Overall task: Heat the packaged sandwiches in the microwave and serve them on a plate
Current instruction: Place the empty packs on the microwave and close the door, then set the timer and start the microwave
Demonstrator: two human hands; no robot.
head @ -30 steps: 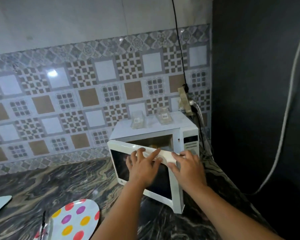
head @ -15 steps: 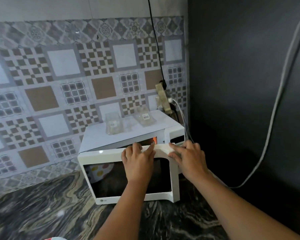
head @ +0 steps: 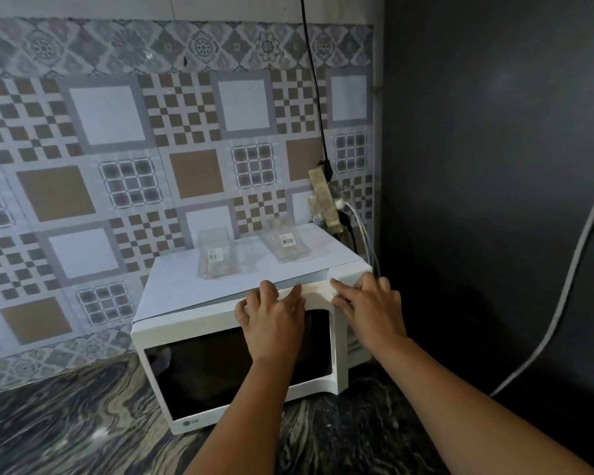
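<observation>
Left hand (head: 271, 322): flat, fingers extended on microwave door (head: 240, 365) top edge | Right hand (head: 367, 308): flat on door's upper right corner | Two packaged sandwiches (head: 216, 253) (head: 285, 243): atop white microwave (head: 192, 286), on marble counter (head: 66, 423)

We see a white microwave (head: 220, 341) on a marbled dark countertop (head: 66, 423), its dark-windowed door (head: 199, 368) against the body. Our left hand (head: 271, 320) lies flat on the door's upper edge; our right hand (head: 371, 310), at 3 o'clock from it, presses the top right corner. 2 clear packages (head: 216, 253) (head: 285, 241) lie on the microwave's top, at 12 o'clock from the hands.
</observation>
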